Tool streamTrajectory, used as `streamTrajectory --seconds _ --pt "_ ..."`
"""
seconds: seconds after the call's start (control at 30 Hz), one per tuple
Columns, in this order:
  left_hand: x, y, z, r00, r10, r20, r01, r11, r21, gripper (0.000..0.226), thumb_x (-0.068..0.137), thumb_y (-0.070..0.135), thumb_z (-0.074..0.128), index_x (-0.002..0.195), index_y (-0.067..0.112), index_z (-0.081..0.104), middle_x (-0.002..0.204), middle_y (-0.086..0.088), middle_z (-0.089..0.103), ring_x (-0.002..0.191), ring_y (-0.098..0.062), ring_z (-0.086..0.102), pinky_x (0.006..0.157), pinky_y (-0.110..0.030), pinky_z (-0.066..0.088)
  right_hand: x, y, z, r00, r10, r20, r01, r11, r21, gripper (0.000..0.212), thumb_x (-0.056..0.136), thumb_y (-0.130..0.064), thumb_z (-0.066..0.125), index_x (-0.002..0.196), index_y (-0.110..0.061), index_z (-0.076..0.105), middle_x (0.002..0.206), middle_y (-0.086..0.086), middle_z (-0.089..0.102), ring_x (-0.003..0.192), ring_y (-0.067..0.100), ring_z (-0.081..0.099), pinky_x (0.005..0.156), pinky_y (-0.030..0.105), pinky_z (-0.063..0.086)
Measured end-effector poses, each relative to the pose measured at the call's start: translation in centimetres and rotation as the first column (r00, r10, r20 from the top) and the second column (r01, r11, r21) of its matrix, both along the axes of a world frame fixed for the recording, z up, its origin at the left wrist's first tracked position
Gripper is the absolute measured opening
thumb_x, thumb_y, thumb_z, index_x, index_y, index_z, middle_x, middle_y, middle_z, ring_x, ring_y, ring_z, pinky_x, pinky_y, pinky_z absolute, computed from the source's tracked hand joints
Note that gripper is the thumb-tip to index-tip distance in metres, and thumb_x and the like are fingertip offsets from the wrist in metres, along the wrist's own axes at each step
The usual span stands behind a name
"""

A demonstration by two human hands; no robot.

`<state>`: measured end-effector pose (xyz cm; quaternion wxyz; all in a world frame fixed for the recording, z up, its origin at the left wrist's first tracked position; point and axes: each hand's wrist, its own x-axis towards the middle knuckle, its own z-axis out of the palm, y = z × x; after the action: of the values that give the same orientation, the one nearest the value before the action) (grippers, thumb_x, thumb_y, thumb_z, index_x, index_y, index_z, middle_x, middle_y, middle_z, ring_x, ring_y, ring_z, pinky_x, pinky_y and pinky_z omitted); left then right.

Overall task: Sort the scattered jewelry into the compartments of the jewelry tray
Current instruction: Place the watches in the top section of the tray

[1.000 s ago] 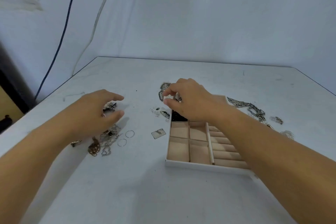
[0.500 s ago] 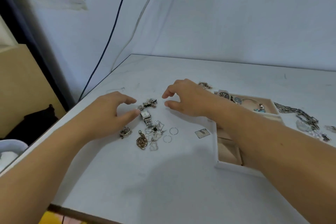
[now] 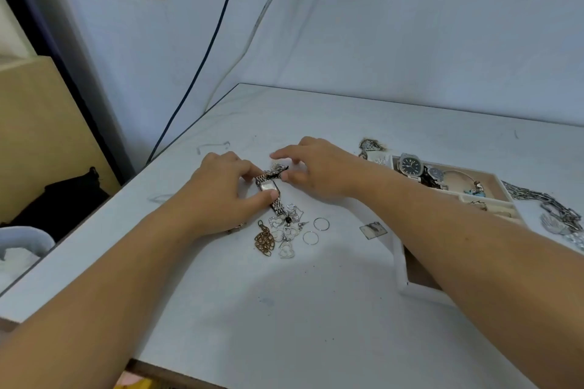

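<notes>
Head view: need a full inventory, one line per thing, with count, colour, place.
table: 1, white, fills the foreground
jewelry tray: 1, white rim, beige lining, right of centre
round watches: 2, silver, tray's far compartment
bangle with turquoise charm: 1, silver, same compartment
rectangular watch: 1, silver, on table between the hands
thin rings: 2, silver, on table nearer than the watch
leaf pendant: 1, bronze, left of the rings
heart pieces: several, silver, between pendant and rings
chain: 1, silver, on table right of tray
cable: 1, dark blue, on back wall
left grip: 1, bare hand, pinching rectangular watch
right grip: 1, bare hand, over small dark piece beyond the watch; hold unclear
</notes>
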<state>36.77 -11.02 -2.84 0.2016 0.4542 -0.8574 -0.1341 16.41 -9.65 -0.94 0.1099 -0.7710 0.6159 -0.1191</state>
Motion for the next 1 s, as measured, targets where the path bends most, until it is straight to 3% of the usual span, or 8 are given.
streamTrajectory --seconds 0.1,0.2,0.37,0.47,0.57,0.7,0.83,1.0 --pt "0.0 -0.2 -0.3 0.998 0.001 -0.063 0.002 0.999 0.033 0.059 0.061 0.077 0.051 0.101 0.035 0.063 0.098 0.013 0.059 0.106 -0.015 0.048 0.092 -0.036 0.044 0.0 -0.2 0.0 0.997 0.022 -0.076 -0.019 0.999 0.03 0.038 0.093 -0.047 0.043 0.131 -0.049 0.04 0.128 -0.001 0.042 0.121 0.021 0.037 0.102 0.042 0.033" --pt "0.0 -0.2 -0.5 0.992 0.0 -0.128 0.008 0.998 0.064 0.047 0.064 0.072 0.06 0.096 0.037 0.06 0.096 0.017 0.061 0.099 -0.012 0.053 0.081 -0.03 0.046 0.1 -0.3 0.1 0.998 0.025 -0.063 -0.023 0.999 0.026 0.03 0.091 -0.044 0.048 0.122 -0.042 0.049 0.125 -0.002 0.043 0.115 0.021 0.042 0.099 0.041 0.036" --pt "-0.1 0.5 -0.3 0.979 0.0 -0.202 0.014 0.998 0.065 0.032 0.074 0.047 0.073 0.098 0.033 0.057 0.09 0.019 0.06 0.09 0.0 0.053 0.07 -0.01 0.037 -0.2 -0.4 0.4 1.0 0.016 0.007 -0.016 1.0 -0.004 0.018 0.088 -0.035 0.06 0.1 -0.022 0.058 0.103 -0.004 0.052 0.091 0.014 0.051 0.073 0.024 0.037" --pt "-0.1 0.5 -0.3 0.97 0.023 -0.244 0.003 0.995 0.104 0.036 0.071 0.045 0.076 0.099 0.032 0.058 0.087 0.019 0.06 0.09 0.0 0.054 0.074 -0.014 0.04 -0.5 -0.4 0.6 0.997 -0.017 0.073 0.018 1.0 -0.012 0.013 0.086 -0.03 0.064 0.094 -0.02 0.061 0.089 -0.008 0.055 0.078 0.006 0.05 0.059 0.015 0.033" --pt "-0.1 0.4 -0.3 0.963 0.049 -0.264 -0.012 0.99 0.141 0.038 0.068 0.043 0.079 0.099 0.032 0.06 0.085 0.02 0.061 0.09 -0.001 0.054 0.072 -0.014 0.039 -1.0 -0.3 0.9 0.995 -0.032 0.094 0.034 0.999 -0.019 0.011 0.087 -0.024 0.062 0.096 -0.019 0.064 0.089 -0.009 0.056 0.081 0.007 0.051 0.06 0.01 0.033" --pt "-0.1 0.4 -0.3 0.961 0.049 -0.272 -0.008 0.989 0.151 0.036 0.068 0.042 0.079 0.098 0.032 0.061 0.085 0.02 0.061 0.089 -0.001 0.054 0.073 -0.013 0.039 -1.4 -0.2 1.3 0.994 -0.048 0.094 0.05 0.998 -0.024 0.013 0.09 -0.018 0.056 0.098 -0.016 0.065 0.093 -0.006 0.061 0.084 0.011 0.055 0.062 0.014 0.038" --pt "0.0 0.2 -0.3 0.957 0.053 -0.285 -0.007 0.987 0.16 0.036 0.068 0.043 0.079 0.098 0.032 0.062 0.087 0.02 0.063 0.09 -0.001 0.055 0.074 -0.014 0.04 -1.5 -0.2 1.2 0.989 -0.115 -0.09 0.103 0.985 -0.135 0.016 0.09 -0.012 0.052 0.098 -0.01 0.065 0.103 0.004 0.062 0.088 0.017 0.051 0.073 0.027 0.042" --pt "0.0 0.2 -0.4 0.953 0.071 -0.293 -0.019 0.984 0.176 0.037 0.068 0.043 0.08 0.099 0.033 0.062 0.089 0.019 0.064 0.093 -0.001 0.056 0.078 -0.015 0.041 -1.3 0.1 0.9 0.946 -0.177 -0.272 0.132 0.975 -0.177 0.017 0.089 -0.022 0.055 0.096 -0.013 0.067 0.101 0.005 0.061 0.096 0.025 0.056 0.076 0.033 0.045"
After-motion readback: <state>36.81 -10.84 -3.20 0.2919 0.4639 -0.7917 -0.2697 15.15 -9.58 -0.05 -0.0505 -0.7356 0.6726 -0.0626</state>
